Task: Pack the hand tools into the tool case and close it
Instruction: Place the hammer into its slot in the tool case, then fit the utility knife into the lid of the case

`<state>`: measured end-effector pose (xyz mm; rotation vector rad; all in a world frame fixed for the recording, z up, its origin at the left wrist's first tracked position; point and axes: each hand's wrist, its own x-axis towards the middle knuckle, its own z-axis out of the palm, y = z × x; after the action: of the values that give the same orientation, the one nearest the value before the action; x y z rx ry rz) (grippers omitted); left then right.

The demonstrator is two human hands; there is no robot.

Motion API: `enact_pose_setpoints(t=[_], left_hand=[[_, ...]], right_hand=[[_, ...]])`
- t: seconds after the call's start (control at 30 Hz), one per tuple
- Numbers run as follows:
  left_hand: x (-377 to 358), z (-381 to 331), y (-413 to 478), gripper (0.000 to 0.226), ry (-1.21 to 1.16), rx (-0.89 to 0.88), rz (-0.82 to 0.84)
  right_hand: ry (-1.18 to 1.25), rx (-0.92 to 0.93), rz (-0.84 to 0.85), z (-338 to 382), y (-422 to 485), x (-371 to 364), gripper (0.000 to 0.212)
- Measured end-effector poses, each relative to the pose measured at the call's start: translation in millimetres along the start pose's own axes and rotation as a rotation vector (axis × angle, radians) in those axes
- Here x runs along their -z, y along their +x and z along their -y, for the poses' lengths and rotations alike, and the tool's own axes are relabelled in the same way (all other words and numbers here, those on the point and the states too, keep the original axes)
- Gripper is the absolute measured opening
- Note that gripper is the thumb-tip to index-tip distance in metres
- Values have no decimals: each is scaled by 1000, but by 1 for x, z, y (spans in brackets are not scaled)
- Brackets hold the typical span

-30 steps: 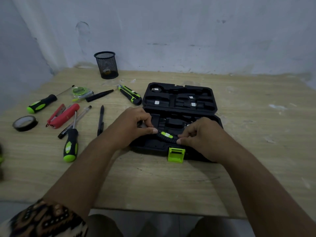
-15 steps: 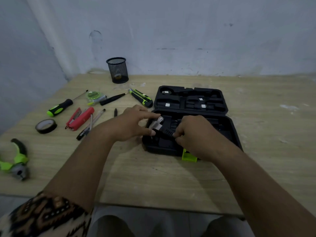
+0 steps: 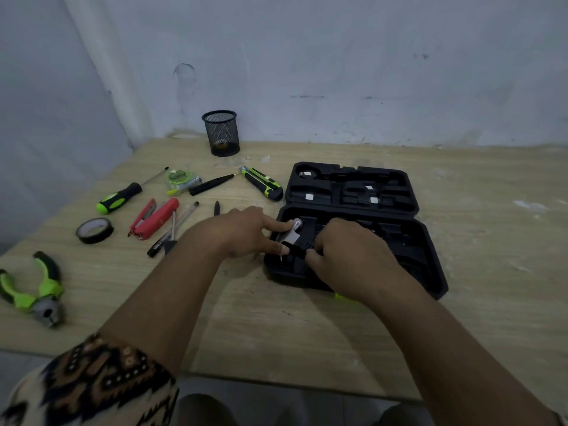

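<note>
The black tool case [image 3: 431,272] lies open on the wooden table, its moulded lid [image 3: 353,186] flat behind the base. A hammer with a silver head [image 3: 292,235] sits over the left end of the base. My left hand [image 3: 242,232] pinches that head between forefinger and thumb. Curled over the hammer's black handle, my right hand [image 3: 347,259] hides most of it. A bit of the green latch [image 3: 344,298] shows under my right wrist.
Left of the case lie a green-black utility knife [image 3: 262,182], tape measure [image 3: 179,179], screwdriver [image 3: 123,195], red tool [image 3: 153,218], pens [image 3: 175,229], tape roll [image 3: 93,230] and green pliers [image 3: 33,293]. A mesh cup [image 3: 220,133] stands by the wall.
Both hands have carried the hammer from the case's front edge to its left end, where the silver head now shows. My view has turned left, bringing the pliers into sight.
</note>
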<state>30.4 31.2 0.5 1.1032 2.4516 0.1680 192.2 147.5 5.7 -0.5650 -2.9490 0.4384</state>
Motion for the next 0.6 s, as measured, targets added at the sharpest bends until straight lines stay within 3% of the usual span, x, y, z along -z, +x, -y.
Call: enact_pose_setpoints(t=[0.2, 0.27, 0.37, 0.5, 0.6], left_hand=[[-13, 8, 3, 60, -90, -44, -44], [-15, 9, 2, 54, -166, -111, -123], [-21, 7, 10, 26, -410, -178, -350], [-37, 2, 37, 20, -713, 2, -666], [-51, 4, 48, 27, -586, 108, -780]], right_hand=[[2, -19, -6, -2, 6, -1, 37], [1, -1, -7, -4, 10, 0, 38], [63, 23, 21, -12, 19, 4, 43], [111, 35, 120, -19, 35, 21, 43], [103, 78, 133, -17, 56, 25, 36]])
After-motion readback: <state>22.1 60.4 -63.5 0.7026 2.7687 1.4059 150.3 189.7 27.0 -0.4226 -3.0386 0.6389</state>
